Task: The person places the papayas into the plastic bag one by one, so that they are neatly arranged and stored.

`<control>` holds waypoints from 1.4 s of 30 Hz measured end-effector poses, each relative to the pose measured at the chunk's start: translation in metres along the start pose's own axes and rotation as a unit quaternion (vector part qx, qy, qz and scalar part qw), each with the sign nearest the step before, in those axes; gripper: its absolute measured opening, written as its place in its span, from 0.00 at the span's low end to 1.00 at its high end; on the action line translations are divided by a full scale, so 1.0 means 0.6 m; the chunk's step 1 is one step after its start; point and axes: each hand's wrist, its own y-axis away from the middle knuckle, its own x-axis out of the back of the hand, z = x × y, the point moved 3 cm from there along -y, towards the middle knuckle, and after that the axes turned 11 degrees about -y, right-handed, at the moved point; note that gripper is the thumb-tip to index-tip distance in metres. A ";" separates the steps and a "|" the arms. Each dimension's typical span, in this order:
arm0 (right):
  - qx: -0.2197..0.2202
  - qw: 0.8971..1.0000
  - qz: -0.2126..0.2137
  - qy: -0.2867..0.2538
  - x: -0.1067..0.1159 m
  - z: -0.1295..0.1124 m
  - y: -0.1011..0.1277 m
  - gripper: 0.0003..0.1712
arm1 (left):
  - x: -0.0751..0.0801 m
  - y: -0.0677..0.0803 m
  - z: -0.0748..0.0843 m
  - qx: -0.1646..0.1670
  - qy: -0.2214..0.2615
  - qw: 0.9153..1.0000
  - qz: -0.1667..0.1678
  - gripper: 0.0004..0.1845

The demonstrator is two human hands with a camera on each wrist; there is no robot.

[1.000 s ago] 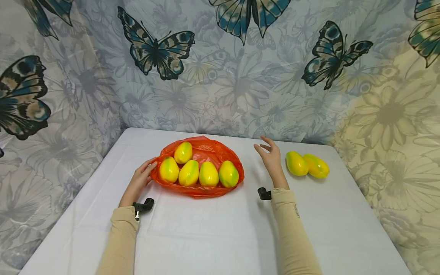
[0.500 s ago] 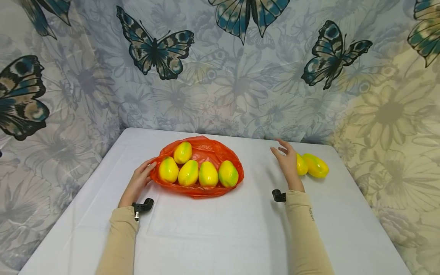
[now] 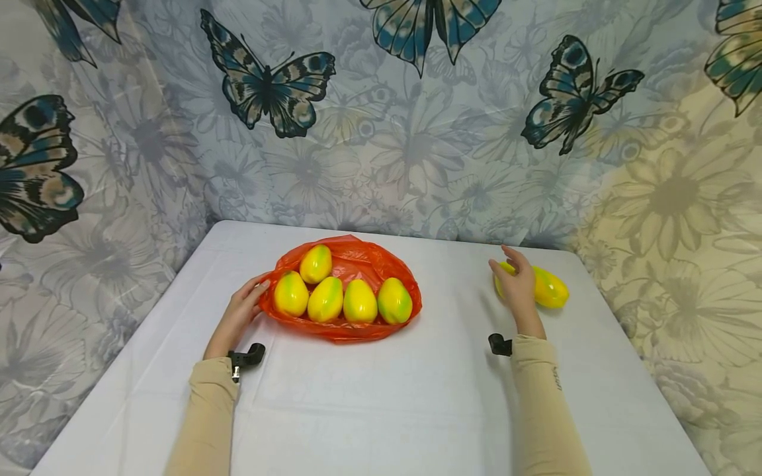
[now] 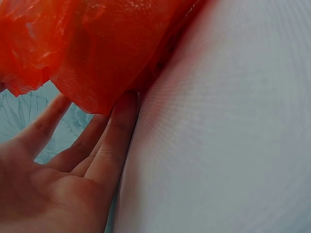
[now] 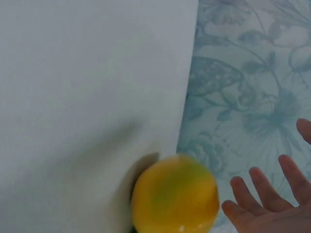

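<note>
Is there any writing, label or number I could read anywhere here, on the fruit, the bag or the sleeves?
Small dark lettering on the right sleeve: too small and blurred to read.
Orange bag, yellow-green fruits, white table and butterfly cloth: no text, labels or numbers visible.

2 yellow-green mangoes [image 3: 544, 285] side by side, table's far right; orange bag [image 3: 357, 264] holds 5.
</note>
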 end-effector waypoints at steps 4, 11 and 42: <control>-0.015 1.000 0.010 0.004 0.016 0.008 0.003 0.32 | 0.001 0.001 0.000 0.003 -0.003 1.000 -0.002 0.35; -0.032 0.999 0.025 0.005 0.034 0.023 0.007 0.32 | 0.002 -0.001 -0.002 0.002 0.004 1.000 -0.003 0.34; -0.067 0.997 0.026 0.010 0.015 0.059 0.012 0.34 | -0.003 0.025 0.041 0.011 0.002 1.000 -0.012 0.32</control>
